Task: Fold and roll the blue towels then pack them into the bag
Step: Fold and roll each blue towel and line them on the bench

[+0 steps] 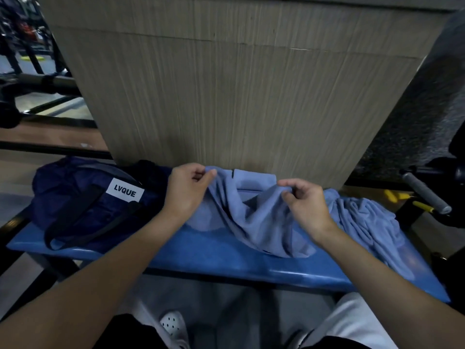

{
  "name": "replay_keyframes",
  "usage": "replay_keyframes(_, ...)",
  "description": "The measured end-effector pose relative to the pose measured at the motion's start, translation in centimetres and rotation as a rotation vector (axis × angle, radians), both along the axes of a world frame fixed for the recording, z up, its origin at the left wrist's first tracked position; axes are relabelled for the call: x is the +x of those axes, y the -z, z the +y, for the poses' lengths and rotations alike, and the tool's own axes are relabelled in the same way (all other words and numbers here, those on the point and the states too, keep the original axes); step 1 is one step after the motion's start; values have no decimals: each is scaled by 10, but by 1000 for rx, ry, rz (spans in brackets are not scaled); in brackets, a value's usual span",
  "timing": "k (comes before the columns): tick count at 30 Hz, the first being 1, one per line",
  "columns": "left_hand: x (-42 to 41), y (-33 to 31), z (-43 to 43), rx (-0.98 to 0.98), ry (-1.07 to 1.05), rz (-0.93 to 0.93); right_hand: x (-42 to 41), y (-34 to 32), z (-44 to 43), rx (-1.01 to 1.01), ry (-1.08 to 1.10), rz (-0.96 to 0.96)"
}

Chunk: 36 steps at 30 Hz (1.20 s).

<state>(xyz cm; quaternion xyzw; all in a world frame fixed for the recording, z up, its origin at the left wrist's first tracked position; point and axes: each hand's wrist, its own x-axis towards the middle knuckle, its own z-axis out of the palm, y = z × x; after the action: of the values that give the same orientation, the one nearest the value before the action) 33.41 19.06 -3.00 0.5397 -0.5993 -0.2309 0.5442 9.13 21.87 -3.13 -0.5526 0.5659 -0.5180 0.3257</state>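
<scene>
A light blue towel hangs slack between my two hands over the blue bench. My left hand pinches its upper left corner between thumb and fingers. My right hand pinches the upper edge about a forearm's length to the right. The towel's lower part rests on the bench. A second light blue towel lies crumpled on the bench's right end. The dark navy bag, with a white "LVQUE" label and black straps, sits on the bench's left end, just left of my left hand.
A tall wood-grain panel stands right behind the bench. Gym equipment with a grey foam handle and yellow parts is at the right. Dark metal frames stand at the far left. My knees and a white shoe are below the bench edge.
</scene>
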Motion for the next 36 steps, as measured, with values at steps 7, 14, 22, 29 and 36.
replay_keyframes(7, 35, -9, -17, 9, -65, 46, -40, -10, -8, -44, 170, -53)
replay_keyframes(14, 22, -29, -30, 91, -45, 191, -55, -31, -12, -117, 242, -129)
replay_keyframes(22, 12, 69, -19, 255, 3, 39, -68, 65, -7, 184, 201, 34)
replay_keyframes(29, -7, 118, 12, 541, 76, 127, -68, 124, 10, 415, 123, 53)
replay_keyframes(36, -3, 158, 24, 604, 24, -197, -81, 159, 14, 649, 180, 401)
